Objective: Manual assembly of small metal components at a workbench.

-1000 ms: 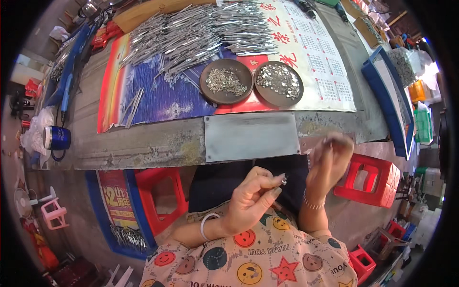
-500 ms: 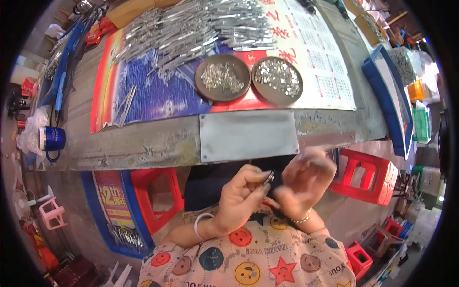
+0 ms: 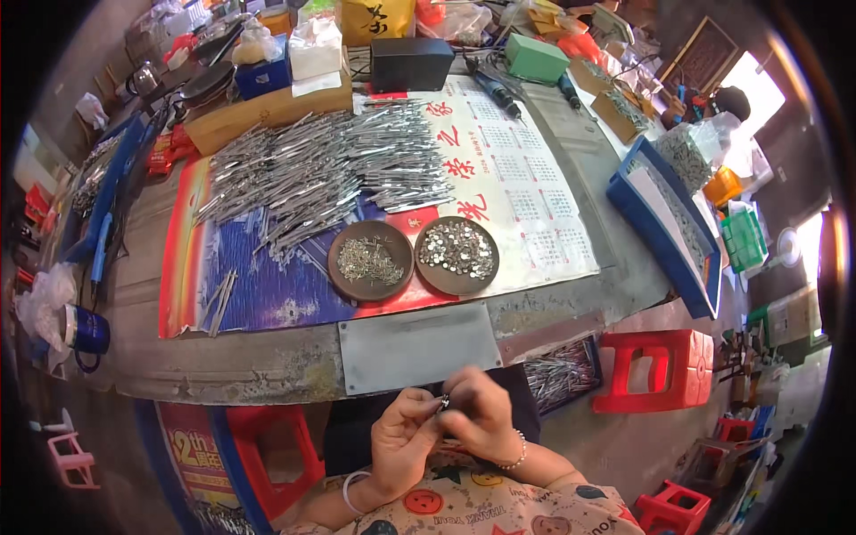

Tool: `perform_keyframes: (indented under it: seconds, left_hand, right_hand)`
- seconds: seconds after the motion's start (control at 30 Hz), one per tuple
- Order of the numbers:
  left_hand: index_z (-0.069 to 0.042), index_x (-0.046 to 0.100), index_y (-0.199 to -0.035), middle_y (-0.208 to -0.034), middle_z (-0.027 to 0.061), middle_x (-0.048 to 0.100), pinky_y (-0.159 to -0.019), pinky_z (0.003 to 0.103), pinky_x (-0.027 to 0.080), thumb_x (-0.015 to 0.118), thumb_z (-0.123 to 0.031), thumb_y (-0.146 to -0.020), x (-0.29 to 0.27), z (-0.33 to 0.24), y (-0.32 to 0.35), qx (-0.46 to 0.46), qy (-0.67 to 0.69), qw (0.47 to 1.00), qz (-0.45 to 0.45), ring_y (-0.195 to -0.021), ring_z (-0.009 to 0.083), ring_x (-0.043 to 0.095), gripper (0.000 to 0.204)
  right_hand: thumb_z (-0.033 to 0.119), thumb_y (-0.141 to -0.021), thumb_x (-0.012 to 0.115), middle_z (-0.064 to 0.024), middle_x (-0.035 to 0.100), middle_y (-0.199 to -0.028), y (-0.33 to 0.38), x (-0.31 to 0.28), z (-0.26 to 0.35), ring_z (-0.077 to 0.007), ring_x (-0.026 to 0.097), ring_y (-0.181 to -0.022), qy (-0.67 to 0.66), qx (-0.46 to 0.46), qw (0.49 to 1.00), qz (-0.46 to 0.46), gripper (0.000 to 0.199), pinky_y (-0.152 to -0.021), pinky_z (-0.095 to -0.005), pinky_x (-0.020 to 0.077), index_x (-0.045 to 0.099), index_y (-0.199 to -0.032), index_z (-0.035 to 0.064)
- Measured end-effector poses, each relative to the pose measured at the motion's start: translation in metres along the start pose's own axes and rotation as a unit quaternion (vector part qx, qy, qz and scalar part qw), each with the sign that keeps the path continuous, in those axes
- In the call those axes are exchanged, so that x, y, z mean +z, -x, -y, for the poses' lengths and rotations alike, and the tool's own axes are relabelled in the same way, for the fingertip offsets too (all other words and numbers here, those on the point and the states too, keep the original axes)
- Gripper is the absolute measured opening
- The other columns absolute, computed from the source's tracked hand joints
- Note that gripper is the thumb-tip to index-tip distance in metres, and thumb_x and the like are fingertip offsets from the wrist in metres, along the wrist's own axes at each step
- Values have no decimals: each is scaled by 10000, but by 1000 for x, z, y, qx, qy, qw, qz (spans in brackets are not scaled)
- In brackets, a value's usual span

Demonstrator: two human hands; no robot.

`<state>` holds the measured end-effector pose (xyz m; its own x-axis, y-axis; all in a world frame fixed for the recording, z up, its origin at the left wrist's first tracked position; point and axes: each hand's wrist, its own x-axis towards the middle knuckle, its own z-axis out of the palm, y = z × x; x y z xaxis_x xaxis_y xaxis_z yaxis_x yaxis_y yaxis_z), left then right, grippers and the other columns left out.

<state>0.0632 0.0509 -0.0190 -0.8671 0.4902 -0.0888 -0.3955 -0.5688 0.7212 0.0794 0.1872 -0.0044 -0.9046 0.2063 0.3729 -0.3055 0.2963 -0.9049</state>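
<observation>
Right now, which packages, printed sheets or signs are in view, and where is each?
Calendar poster: flat on the table, white grid sheet with a red and blue part.
Yellow bag: far table edge, black mark.
Green box: far right, rectangular.
Red and blue banner: under the table front, left of hands.

A white calendar poster with red characters [image 3: 508,192] lay on the worktable [image 3: 267,366]. Behind it stood a black box [image 3: 412,62], green box [image 3: 537,58] and yellow bag [image 3: 378,18]. A red-blue printed sheet [image 3: 259,285] lay left of the poster.

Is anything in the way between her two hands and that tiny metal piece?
Nothing visible. The left hand and right hand meet in front of the table edge, fingertips pinching the small metal piece directly.
</observation>
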Motion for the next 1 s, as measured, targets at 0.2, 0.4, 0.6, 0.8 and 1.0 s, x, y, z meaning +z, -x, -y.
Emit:
perform_keyframes:
  seconds: [0.2,0.4,0.6,0.8,1.0]
  left_hand:
    - [2,589,-1050,-1047,47,464,-644,173,430,546,103,-884,3,-7,4,-22,-1,999,41,-791,52,498,198]
    - [-4,589,-1063,-1037,53,464,-632,181,432,552,102,-878,7,-12,7,54,-82,993,71,-771,52,490,216]
    - [-5,582,-1052,-1030,37,464,-582,178,404,541,95,-887,5,-20,17,32,-1,999,28,-734,45,483,198]
    - [3,577,-1066,-1023,44,487,-572,184,398,517,98,-898,-2,-14,13,9,-22,999,21,-731,60,491,202]
    - [-19,568,-1095,-970,27,481,-545,191,368,510,87,-903,4,-15,1,-75,27,997,17,-681,53,453,228]
  right_hand:
    - [192,-954,449,-82,460,-626,3,-4,-14,-162,453,-541,-91,149,984,34,331,-503,-283,371,486,-696,-11]
    - [141,-699,765,-57,493,-905,5,1,13,-85,422,-644,10,0,1000,-1,419,-541,-214,363,478,-985,33]
    - [75,-844,594,-82,522,-764,9,-1,11,-156,487,-644,-62,31,996,-55,118,-592,-257,423,498,-829,7]
    - [240,-924,478,-94,415,-601,7,10,-4,-198,379,-525,-44,116,988,91,349,-494,-305,356,423,-681,-5]
    - [284,-807,656,-143,401,-591,-2,-4,-2,-250,435,-508,27,48,994,95,369,-489,-308,380,478,-671,-10]
